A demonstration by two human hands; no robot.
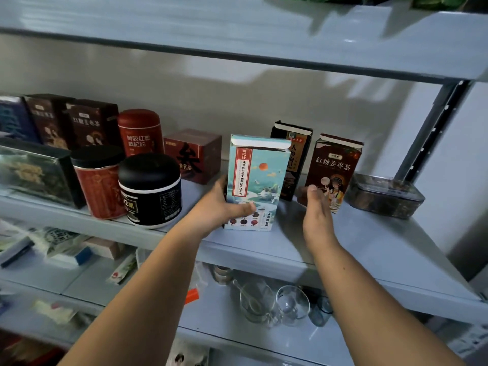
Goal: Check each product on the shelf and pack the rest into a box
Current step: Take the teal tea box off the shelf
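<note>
Two hands, one item in hand. Black jar (pixel 150 190): close by the wrist, could be knocked. Left hand (pixel 224 204) grips teal box (pixel 254 178) low (one-sided hold; may tip), upright near shelf (pixel 285 235) front. Right hand (pixel 315 210) slack, empty, could topple brown box (pixel 335 167) behind it.

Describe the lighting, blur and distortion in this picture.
Head view: dim, bluish light, with soft shadows across the back wall; the shelf boards bow from the wide lens; the pale blue box in the left hand is sharp, while boxes at the far left and glasses below are blurred.
</note>
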